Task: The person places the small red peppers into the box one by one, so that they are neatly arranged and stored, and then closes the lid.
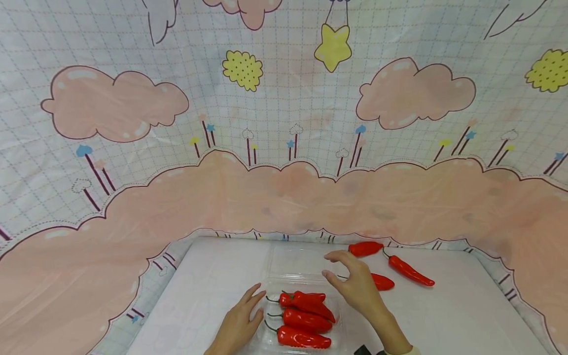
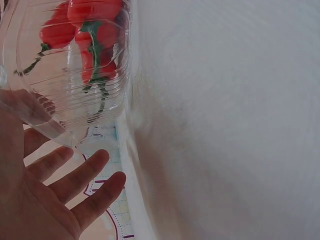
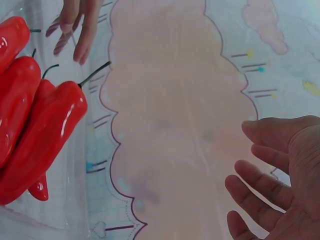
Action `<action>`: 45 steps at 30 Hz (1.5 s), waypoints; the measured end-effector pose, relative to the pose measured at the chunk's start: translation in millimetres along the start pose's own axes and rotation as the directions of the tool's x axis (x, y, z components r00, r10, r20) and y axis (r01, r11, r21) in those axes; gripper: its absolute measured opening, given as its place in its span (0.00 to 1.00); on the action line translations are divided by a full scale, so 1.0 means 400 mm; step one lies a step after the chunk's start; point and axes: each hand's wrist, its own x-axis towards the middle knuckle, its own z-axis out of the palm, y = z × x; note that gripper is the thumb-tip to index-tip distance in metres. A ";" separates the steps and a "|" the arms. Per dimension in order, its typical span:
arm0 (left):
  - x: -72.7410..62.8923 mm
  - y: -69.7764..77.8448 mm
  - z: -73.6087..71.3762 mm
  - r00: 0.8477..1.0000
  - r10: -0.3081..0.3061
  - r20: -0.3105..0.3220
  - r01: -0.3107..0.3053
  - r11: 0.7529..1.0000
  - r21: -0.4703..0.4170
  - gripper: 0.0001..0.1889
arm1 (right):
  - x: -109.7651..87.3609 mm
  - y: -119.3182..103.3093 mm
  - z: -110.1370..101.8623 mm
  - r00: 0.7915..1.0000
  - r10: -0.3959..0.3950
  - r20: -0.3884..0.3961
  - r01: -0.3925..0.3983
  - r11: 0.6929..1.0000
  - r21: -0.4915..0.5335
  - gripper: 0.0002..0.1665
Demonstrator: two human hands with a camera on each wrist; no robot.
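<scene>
A clear plastic clamshell box [image 1: 295, 261] lies with its lid folded back, and several red chili peppers [image 1: 306, 320] rest in its base, stems to the left. My left hand [image 1: 238, 320] is at the box's left side with fingers spread; in the left wrist view that hand [image 2: 60, 195] lies along the box wall [image 2: 60, 95]. Over the box's right back side, my right hand [image 1: 355, 286] is raised, fingers loosely bent with nothing between them. The right wrist view also shows this hand [image 3: 280, 185] holding nothing, apart from the peppers [image 3: 50, 135].
Three loose red chili peppers lie right of the box: one at the back [image 1: 365, 248], one farther right [image 1: 410, 270], and one [image 1: 382, 282] partly hidden behind my right hand. A white table [image 1: 213, 271] carries everything. A patterned cloth [image 1: 284, 192] hangs behind it.
</scene>
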 end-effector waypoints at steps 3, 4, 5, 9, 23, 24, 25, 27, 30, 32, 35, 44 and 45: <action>0.001 0.000 -0.002 1.000 -0.003 0.005 0.003 1.000 0.008 0.21 | 0.001 0.016 -0.004 1.000 0.012 -0.013 -0.012 1.000 0.003 0.21; 0.001 0.000 -0.002 1.000 -0.004 0.007 0.004 1.000 0.010 0.21 | 0.001 0.021 -0.006 1.000 0.015 -0.018 -0.015 1.000 0.000 0.21; 0.001 0.000 -0.002 1.000 -0.005 0.008 0.005 1.000 0.010 0.21 | 0.001 0.027 -0.008 1.000 0.020 -0.021 -0.020 1.000 0.001 0.22; 0.002 0.001 -0.003 1.000 -0.008 0.021 0.008 1.000 0.008 0.21 | 0.003 0.047 -0.016 0.999 0.030 -0.026 -0.030 1.000 -0.005 0.22; 0.001 0.000 -0.005 0.999 -0.013 0.035 0.013 1.000 -0.005 0.21 | 0.000 0.122 -0.041 0.996 0.092 -0.013 -0.093 0.995 -0.039 0.21; 0.001 0.000 -0.005 0.999 -0.013 0.034 0.013 1.000 -0.006 0.21 | 0.000 0.127 -0.042 0.995 0.100 -0.010 -0.100 0.994 -0.042 0.21; 0.001 0.000 -0.005 0.999 -0.011 0.032 0.011 1.000 -0.007 0.21 | -0.001 0.132 -0.044 0.994 0.106 -0.008 -0.107 0.993 -0.047 0.21; 0.001 0.000 -0.004 1.000 -0.009 0.026 0.009 1.000 -0.010 0.21 | -0.002 0.142 -0.046 0.992 0.126 0.000 -0.125 0.991 -0.053 0.21; 0.001 -0.002 -0.001 1.000 -0.010 0.020 0.010 1.000 -0.007 0.21 | -0.003 0.158 -0.051 0.986 0.168 0.020 -0.166 0.984 -0.063 0.22; 0.001 -0.003 0.000 1.000 -0.011 0.019 0.012 1.000 -0.004 0.21 | -0.003 0.168 -0.054 0.982 0.189 0.030 -0.187 0.980 -0.061 0.23; 0.001 -0.004 0.000 1.000 -0.014 0.018 0.014 1.000 0.002 0.21 | -0.004 0.185 -0.058 0.978 0.205 0.038 -0.203 0.977 -0.058 0.22; 0.001 -0.006 0.004 0.999 -0.023 0.023 0.024 1.000 -0.006 0.21 | 0.001 0.240 -0.061 0.971 0.217 0.100 -0.206 0.973 -0.105 0.24; 0.001 -0.006 0.004 1.000 -0.019 0.022 0.019 1.000 -0.003 0.21 | 0.002 0.248 -0.059 0.968 0.224 0.110 -0.211 0.971 -0.115 0.25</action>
